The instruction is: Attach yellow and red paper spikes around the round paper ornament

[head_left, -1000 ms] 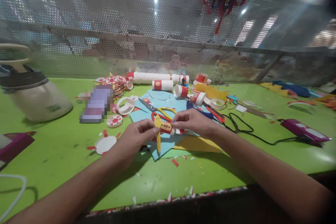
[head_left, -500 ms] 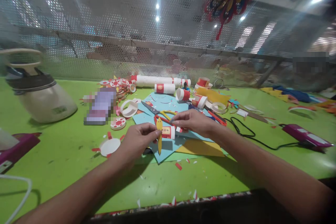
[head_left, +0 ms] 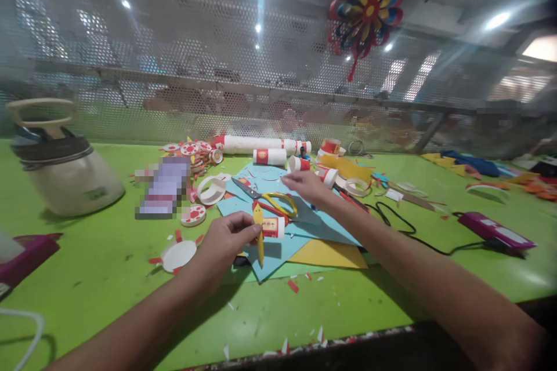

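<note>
My left hand (head_left: 226, 243) is closed on a small red and white paper cup (head_left: 274, 228) lying on its side, with a yellow paper cut-out (head_left: 260, 235) at its near end, upright and drawn with a small face. Beyond the cup, my right hand (head_left: 307, 186) reaches over blue paper sheets (head_left: 278, 269), its fingers stretched to the left with nothing visible in them. Scissors with yellow handles (head_left: 282, 204) lie between the hands, blades pointing left. A red-handled tool (head_left: 266, 210) is partly hidden beneath them.
A phone (head_left: 165, 185), white paper discs (head_left: 178, 256) and a large jug (head_left: 72, 174) are on the left. More paper cups (head_left: 270, 156) and paper rings (head_left: 355, 186) stand behind. At right, a purple power strip (head_left: 496, 230) trails a black cable. Paper scraps dot the front edge.
My right hand has moved away from the cup, forward past the scissor handles, and its fingers have straightened. My left hand still holds the cup. The view has tilted up slightly.
</note>
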The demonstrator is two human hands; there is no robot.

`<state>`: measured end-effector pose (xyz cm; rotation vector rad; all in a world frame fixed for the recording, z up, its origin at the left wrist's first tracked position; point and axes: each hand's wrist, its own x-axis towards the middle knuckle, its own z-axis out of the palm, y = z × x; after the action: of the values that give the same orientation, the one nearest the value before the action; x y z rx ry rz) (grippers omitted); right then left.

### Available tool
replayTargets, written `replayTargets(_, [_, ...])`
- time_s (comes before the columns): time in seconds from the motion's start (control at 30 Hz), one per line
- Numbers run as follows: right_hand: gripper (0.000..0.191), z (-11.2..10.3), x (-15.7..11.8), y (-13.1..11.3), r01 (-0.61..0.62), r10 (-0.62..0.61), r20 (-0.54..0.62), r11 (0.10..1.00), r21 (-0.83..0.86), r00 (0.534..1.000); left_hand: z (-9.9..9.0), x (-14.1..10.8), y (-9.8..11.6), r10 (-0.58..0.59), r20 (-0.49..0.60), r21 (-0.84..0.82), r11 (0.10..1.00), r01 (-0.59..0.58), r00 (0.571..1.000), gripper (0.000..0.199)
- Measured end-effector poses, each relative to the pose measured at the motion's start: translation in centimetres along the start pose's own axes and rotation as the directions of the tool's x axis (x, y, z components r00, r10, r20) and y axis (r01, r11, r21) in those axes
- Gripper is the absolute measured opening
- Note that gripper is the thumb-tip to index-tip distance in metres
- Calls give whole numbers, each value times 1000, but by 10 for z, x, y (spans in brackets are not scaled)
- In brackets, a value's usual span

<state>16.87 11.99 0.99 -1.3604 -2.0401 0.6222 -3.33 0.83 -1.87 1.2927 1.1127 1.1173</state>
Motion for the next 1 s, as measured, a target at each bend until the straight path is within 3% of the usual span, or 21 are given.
replayTargets(0.1, [21, 5, -28, 10, 54, -45, 65, 987, -148, 997, -2, 1, -1, -9, 9, 13, 1000, 9, 1000, 19])
replayTargets(0.2, [21, 11, -41, 5, 118, -80, 152, 958, -263, 985, -1, 3, -4, -19, -15, 6, 1000, 19, 1000, 20])
replayTargets(0.33, [23, 26, -34, -10, 160, -77, 226, 912, -378, 971, 0, 5, -5, -43, -59, -59, 997, 39, 997, 21])
replayTargets(0.47, [44, 39, -11, -18, 116, 1, 287, 914, -389, 958, -2, 9, -7, -56, -126, -120, 992, 40, 990, 24])
replayTargets(0.6, [54, 30, 17, -19, -11, 97, 318, 965, -263, 943, -8, 14, -9, -29, -136, -134, 991, 11, 990, 24])
replayTargets(0.73, [27, 9, 24, -16, -148, 148, 364, 989, -27, 920, -10, 11, -2, 4, -181, -87, 996, -20, 984, 22])
replayTargets(0.9, [11, -12, -30, -11, -194, 83, 415, 953, 233, 906, -6, 4, 9, 54, -309, -62, 995, -77, 950, 19])
replayTargets(1.0, [18, -22, -75, -10, -191, 35, 416, 921, 339, 909, -4, 1, 13, 90, -364, -54, 992, -118, 927, 19])
